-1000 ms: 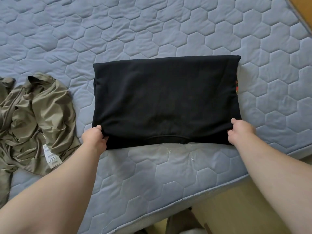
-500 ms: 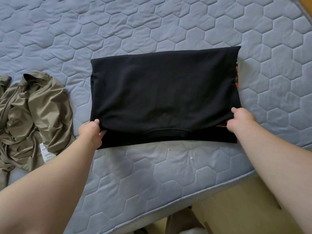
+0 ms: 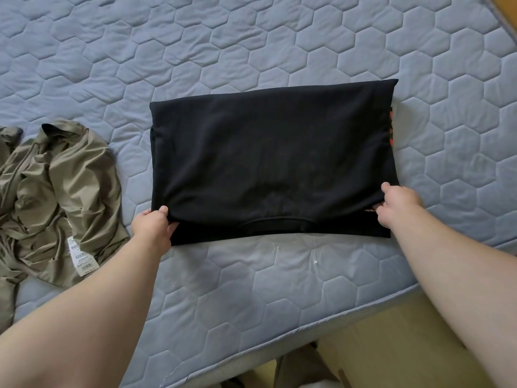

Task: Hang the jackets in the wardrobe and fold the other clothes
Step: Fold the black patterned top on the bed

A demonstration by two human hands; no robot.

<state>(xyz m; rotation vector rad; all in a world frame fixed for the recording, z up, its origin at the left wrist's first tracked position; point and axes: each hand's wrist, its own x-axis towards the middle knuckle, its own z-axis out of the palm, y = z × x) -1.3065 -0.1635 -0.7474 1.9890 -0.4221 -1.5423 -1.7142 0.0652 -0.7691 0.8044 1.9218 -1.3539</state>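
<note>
A black garment [image 3: 268, 161] lies folded into a wide rectangle on the blue-grey quilted mattress [image 3: 251, 43]. A strip of red print shows at its right edge. My left hand [image 3: 152, 226] pinches the near left corner of the top layer, thumb on top. The near right corner of that layer is pinched by my right hand [image 3: 397, 204]. The top layer is lifted slightly off the lower layer, whose near edge still lies flat on the mattress.
A crumpled olive-green jacket [image 3: 56, 191] with a white label lies on the mattress at the left. The mattress edge [image 3: 279, 348] runs across the bottom, with yellowish floor below it.
Both hands have drawn the near edge of the top layer away from me, so a wider strip of the lower layer shows.
</note>
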